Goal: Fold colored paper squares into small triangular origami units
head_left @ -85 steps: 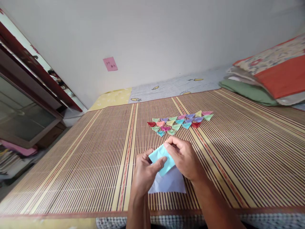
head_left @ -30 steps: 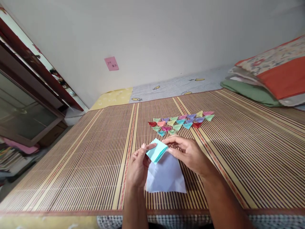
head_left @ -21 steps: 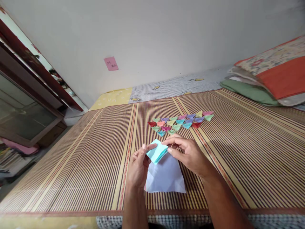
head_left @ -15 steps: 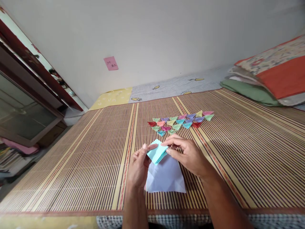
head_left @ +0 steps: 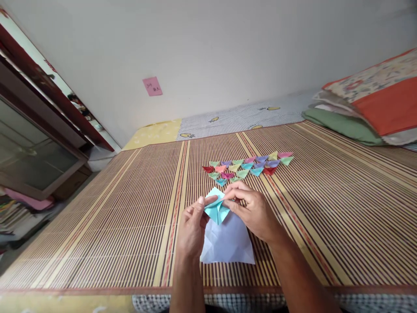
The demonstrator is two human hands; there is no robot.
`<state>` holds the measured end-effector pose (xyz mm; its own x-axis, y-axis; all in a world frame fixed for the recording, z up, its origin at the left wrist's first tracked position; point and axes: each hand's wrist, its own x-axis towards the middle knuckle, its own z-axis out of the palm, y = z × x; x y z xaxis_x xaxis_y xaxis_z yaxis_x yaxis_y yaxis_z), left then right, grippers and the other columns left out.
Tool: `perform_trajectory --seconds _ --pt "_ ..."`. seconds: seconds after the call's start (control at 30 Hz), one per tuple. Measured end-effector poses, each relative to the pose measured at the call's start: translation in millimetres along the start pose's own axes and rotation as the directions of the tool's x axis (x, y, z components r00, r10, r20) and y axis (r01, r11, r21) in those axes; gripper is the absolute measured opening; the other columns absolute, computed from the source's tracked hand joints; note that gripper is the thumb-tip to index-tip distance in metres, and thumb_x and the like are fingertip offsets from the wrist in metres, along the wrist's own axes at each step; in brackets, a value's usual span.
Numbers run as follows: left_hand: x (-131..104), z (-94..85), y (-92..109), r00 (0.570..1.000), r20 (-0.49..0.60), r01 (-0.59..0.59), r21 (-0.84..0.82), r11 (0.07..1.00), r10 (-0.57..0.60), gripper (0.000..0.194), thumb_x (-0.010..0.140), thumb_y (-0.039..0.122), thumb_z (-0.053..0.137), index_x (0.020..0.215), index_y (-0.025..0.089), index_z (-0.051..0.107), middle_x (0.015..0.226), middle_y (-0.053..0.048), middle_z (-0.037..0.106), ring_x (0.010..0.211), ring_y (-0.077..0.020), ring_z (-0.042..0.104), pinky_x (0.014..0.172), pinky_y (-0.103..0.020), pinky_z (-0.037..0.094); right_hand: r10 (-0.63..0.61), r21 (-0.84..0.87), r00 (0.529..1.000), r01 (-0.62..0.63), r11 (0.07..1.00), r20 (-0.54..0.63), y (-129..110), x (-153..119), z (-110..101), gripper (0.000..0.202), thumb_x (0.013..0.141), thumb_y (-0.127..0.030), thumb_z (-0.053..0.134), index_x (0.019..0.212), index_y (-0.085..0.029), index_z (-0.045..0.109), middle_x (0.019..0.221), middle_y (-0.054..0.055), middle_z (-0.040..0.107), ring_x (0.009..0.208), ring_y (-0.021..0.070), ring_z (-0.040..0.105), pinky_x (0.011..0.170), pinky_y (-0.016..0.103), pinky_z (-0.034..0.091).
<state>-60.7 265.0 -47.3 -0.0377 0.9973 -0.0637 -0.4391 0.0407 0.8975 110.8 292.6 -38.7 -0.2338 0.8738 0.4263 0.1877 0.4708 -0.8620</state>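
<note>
in the head view, your left hand [head_left: 192, 226] and right hand [head_left: 257, 208] both pinch the turquoise paper [head_left: 217, 214], above the white sheet [head_left: 228, 243]'s far edge; steady it lightly with the left, and ease the flap evenly along its crease.

Both hands, left hand [head_left: 192, 224] and right hand [head_left: 252, 208], pinch folded turquoise paper [head_left: 217, 213] at lower centre, above a white sheet [head_left: 228, 243], with rows of colourful folded pieces [head_left: 241, 174] lying just beyond on the striped mat [head_left: 130, 217]
</note>
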Motion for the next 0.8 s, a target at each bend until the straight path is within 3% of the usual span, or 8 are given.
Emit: perform_trajectory --seconds 0.17,0.3,0.43,0.53,0.7,0.8 --pt "0 -4.8 0 0.997 0.072 0.002 0.036 0.999 -0.005 0.030 0.080 0.041 0.085 0.099 0.017 0.085 0.080 -0.008 0.079 0.071 -0.0183 0.068 0.070 -0.029 0.052 -0.011 0.009 1.000 0.011 1.000 -0.005 3 1 0 0.016 0.095 -0.020 0.062 0.082 -0.020 0.071 0.093 0.005 0.064 0.090 0.0208 0.064 0.080 0.034 0.049" --pt "-1 -5.7 0 0.992 0.123 -0.008 0.035 0.999 0.004 0.035 0.078 0.044 0.087 0.096 0.015 0.084 0.082 -0.009 0.079 0.072 -0.0182 0.068 0.072 -0.029 0.053 -0.007 0.035 1.000 0.007 0.999 -0.014 5 1 0 0.019 0.096 -0.023 0.061 0.078 -0.020 0.068 0.088 0.004 0.063 0.086 0.0200 0.063 0.074 0.032 0.047" --pt "0 -2.0 -4 0.999 0.034 -0.042 0.076 0.996 0.039 0.030 0.067 0.034 0.095 0.084 0.016 0.080 0.074 -0.003 0.074 0.062 -0.0119 0.061 0.061 -0.022 0.050 0.020 0.057 1.000 -0.018 0.998 -0.024 3 0 5 0.024 0.097 -0.023 0.059 0.073 -0.020 0.063 0.083 0.003 0.060 0.077 0.0179 0.059 0.067 0.031 0.045" --pt "1 -0.2 -9 0.996 -0.054 -0.070 0.106 0.992 0.076 0.028 0.069 0.035 0.094 0.073 0.015 0.075 0.063 0.001 0.066 0.053 -0.0075 0.052 0.053 -0.019 0.043 0.036 0.062 0.999 -0.034 0.997 -0.019 -1 0 6 0.026 0.098 -0.026 0.058 0.073 -0.020 0.062 0.082 0.003 0.061 0.073 0.0172 0.058 0.064 0.030 0.044" --pt "1 0.4 -9 0.996 -0.046 -0.070 0.120 0.990 0.076 0.034 0.073 0.042 0.091 0.071 0.014 0.072 0.062 0.002 0.062 0.054 -0.0068 0.047 0.052 -0.018 0.040 0.007 0.048 0.999 -0.005 0.999 -0.033 -1 1 0 0.007 0.089 -0.027 0.074 0.093 -0.021 0.072 0.099 0.005 0.067 0.089 0.0204 0.065 0.073 0.032 0.049" --pt "-1 1.8 -8 0.997 -0.030 -0.062 0.141 0.988 0.067 0.036 0.073 0.044 0.090 0.070 0.014 0.071 0.063 0.002 0.061 0.054 -0.0069 0.046 0.052 -0.018 0.039 -0.034 0.016 0.999 0.034 0.999 -0.043 0 1 -5 0.001 0.088 -0.021 0.073 0.087 -0.022 0.073 0.101 0.005 0.067 0.097 0.0216 0.066 0.080 0.034 0.050"
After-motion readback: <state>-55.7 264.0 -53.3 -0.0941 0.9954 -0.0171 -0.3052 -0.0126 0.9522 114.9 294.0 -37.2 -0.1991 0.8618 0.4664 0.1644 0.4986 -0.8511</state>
